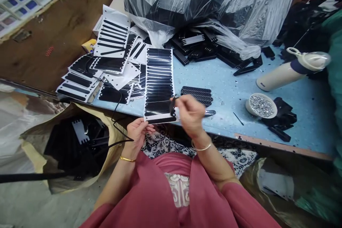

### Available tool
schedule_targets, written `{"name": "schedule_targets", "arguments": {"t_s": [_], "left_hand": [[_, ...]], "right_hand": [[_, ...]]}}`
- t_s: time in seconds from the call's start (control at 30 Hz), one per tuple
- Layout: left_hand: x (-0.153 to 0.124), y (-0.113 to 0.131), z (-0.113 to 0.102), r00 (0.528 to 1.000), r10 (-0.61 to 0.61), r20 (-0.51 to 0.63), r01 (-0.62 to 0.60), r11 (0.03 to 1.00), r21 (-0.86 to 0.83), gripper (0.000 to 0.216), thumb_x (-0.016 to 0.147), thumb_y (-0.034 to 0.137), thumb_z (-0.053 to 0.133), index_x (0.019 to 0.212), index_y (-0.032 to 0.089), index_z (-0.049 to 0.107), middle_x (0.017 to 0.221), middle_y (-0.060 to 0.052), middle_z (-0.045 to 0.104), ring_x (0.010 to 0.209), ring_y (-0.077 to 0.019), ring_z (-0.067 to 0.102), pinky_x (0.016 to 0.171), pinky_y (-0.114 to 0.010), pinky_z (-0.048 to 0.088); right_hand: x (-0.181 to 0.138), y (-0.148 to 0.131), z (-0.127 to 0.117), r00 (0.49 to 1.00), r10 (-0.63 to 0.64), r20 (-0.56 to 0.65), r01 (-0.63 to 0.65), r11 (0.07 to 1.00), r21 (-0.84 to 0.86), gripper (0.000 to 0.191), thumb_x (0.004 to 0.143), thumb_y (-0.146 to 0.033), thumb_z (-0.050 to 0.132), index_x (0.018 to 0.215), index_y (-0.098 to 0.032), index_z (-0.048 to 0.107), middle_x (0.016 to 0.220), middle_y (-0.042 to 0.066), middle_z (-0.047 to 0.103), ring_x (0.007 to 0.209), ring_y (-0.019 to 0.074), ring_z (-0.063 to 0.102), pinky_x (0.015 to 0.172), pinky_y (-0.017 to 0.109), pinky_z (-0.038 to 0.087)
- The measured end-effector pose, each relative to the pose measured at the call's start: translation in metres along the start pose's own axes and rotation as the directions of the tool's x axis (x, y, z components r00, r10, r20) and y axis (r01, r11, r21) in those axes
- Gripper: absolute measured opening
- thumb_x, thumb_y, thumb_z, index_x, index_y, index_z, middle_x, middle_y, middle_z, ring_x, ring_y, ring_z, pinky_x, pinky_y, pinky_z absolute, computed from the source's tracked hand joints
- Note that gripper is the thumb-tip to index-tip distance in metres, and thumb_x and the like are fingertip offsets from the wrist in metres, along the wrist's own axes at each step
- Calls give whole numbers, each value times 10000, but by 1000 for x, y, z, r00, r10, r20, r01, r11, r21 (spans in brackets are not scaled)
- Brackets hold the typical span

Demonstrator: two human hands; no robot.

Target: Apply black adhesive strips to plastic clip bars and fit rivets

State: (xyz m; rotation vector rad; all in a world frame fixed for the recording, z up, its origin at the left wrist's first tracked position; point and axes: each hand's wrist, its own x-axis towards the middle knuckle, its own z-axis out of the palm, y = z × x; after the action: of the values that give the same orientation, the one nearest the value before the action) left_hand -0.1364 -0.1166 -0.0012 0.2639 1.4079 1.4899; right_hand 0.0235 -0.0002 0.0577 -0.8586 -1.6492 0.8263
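A white sheet of black oblong stickers (159, 82) lies on the blue table (229, 78), its near end over the table's front edge. My left hand (137, 131) pinches that near edge of the sheet from below. My right hand (190, 114) is closed in a pinch just right of the sheet, lifting a black sticker strip (173, 104) off it. A short stack of black perforated strips (197, 95) lies just beyond my right hand.
Used sticker sheets (107, 64) pile at the left. A big plastic bag of black parts (208, 3) stands behind, with loose black combs (197, 48) in front. A white bowl of small shiny bits (261, 105), a bottle (291, 70) and a cardboard box (77, 142) sit nearby.
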Motion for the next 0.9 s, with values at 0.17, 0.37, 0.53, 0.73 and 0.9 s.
{"name": "schedule_targets", "arguments": {"t_s": [0.17,0.37,0.53,0.73,0.9], "left_hand": [[1,-5,-2,999,30,-40,-27,998,61,360,594,330,837,789,108,631,614,-70,712,485,-178,673,450,-221,492],[-38,-9,7,981,192,-4,-170,879,445,318,776,414,745,645,147,630,459,19,574,337,-59,467,362,-160,340],[-54,4,69,917,69,394,-235,890,391,341,806,461,713,688,150,635,529,-2,623,387,-94,550,397,-185,403],[-31,5,121,794,-193,577,9,952,306,399,769,483,750,677,127,595,506,-5,618,364,-91,554,377,-166,397],[-19,10,119,769,-267,581,150,959,241,379,706,415,820,793,111,613,580,-54,694,462,-171,678,405,-178,470]], "right_hand": [[36,-15,-80,915,28,-403,46,984,172,109,903,-222,623,796,-197,625,697,-19,605,666,181,705,635,368,612],[6,-3,-129,977,145,-158,-115,976,184,102,845,-177,678,745,-192,662,627,-14,627,527,174,661,490,329,582],[-41,-4,-103,953,-107,284,153,977,-145,193,872,-75,564,729,-198,607,621,9,607,539,129,571,473,260,451],[-59,-3,-93,848,-253,465,412,868,-279,216,884,-21,473,835,-184,606,672,39,608,620,161,583,556,290,479],[-60,18,-116,914,-266,305,350,899,-264,288,880,-169,672,1165,-165,630,876,92,732,777,201,695,680,327,589]]}}
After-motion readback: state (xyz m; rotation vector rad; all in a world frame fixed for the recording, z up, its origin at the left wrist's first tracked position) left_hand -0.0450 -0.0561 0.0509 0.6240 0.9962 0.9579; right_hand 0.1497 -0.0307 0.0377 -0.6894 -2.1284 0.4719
